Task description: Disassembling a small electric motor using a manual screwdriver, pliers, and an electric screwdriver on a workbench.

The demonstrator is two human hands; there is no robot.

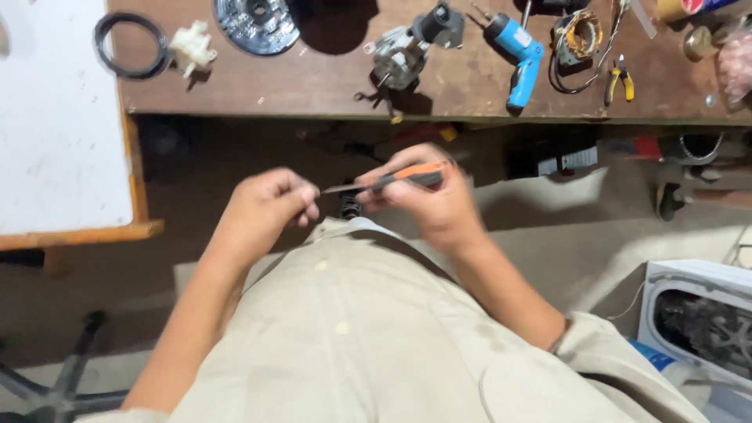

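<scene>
- Screwdriver (395, 178): orange-and-black handle is clasped in closed right hand (435, 200); long axis lies level, tip toward the left.
- Left hand (270, 205): grip is pinched shut at the tip; any part held is hidden.

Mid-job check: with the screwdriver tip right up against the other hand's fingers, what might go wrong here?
1. The screwdriver in the right hand points its tip at the pinched fingers of the left hand; a slip might jab them.
2. Whatever the left hand pinches is too small to make out; held over the lap, it could drop to the dim floor.
</scene>
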